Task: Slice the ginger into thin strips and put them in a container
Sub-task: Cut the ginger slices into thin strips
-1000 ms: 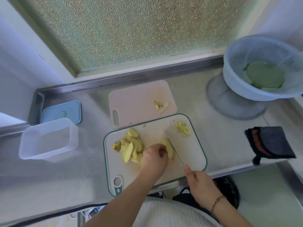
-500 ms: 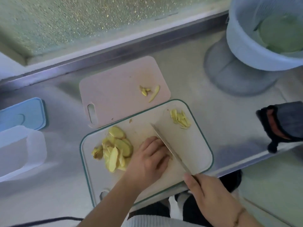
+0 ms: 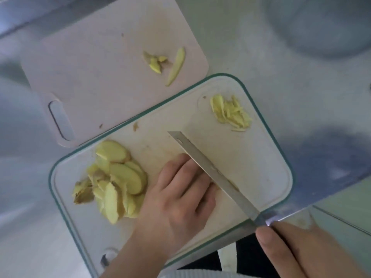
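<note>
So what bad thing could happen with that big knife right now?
The knife blade lies right against the fingers of the left hand, so a slip could nick them. The piece being cut is hidden under that hand, so it may shift unseen. The cut strips sit near the far edge of the white cutting board and could get pushed off.

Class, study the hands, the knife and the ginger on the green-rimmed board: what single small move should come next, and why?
Probably press the knife down for another thin cut. The right hand grips its handle, the blade rests against the left hand's fingers, which hold down a piece that is mostly hidden. Only a small pile of ginger strips is cut, and many ginger slices wait.
</note>
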`<state>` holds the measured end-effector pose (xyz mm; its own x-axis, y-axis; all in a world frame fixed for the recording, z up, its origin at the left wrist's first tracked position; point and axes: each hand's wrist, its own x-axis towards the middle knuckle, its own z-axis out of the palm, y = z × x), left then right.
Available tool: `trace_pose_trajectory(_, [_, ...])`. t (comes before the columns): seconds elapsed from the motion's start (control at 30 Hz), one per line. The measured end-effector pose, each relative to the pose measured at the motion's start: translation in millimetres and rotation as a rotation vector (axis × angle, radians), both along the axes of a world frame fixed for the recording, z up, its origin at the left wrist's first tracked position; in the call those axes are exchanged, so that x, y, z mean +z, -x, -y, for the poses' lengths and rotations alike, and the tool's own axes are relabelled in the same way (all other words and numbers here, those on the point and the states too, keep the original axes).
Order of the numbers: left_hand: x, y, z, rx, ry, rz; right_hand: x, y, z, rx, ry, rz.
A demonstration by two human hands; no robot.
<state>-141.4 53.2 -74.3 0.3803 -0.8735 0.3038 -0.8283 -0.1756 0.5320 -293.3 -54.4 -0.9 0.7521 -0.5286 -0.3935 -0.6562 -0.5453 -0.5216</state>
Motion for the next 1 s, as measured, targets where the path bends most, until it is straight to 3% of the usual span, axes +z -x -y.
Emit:
trace_pose_trajectory(0.03, [-0.9, -2.3, 2.8, 0.044, 0.019, -0.001, -2.9, -1.2, 4.6, -0.057, -0.157, 0.009])
trace_pose_trajectory(0.17, [-4.5, -4.8, 1.8, 0.058, -0.031, 0.053, -12.7, -0.3, 0.1, -0.077, -0.017, 0.067])
trace_pose_trajectory(0.3, [-5.6, -2.9, 1.2, 0.064, 0.036, 0.037, -14.7, 2.6, 6.7, -0.052, -0.068, -0.084])
trace_pose_trajectory(0.43, [-0.9, -5.9, -9.7, 0.125, 0.255, -0.148, -2.4, -2.7, 20.0, 0.025, 0.031, -0.182])
trace_pose_trajectory(0.57, [42.5, 0.4, -3.7, 0.143, 0.380, -0.103, -5.8, -7.0, 31.7, 0.099, 0.254, -0.138])
trace_pose_trajectory(0.77, [54.8, -10.7, 37.6, 0.198, -0.090, -0.164, -8.0, -8.8, 34.9, 0.245, 0.427, -0.046])
trace_pose_trajectory(1.0, [41.6, -18.2, 41.5, 0.137, -0.154, -0.102, -8.6, -2.3, 32.1, 0.291, 0.497, 0.011])
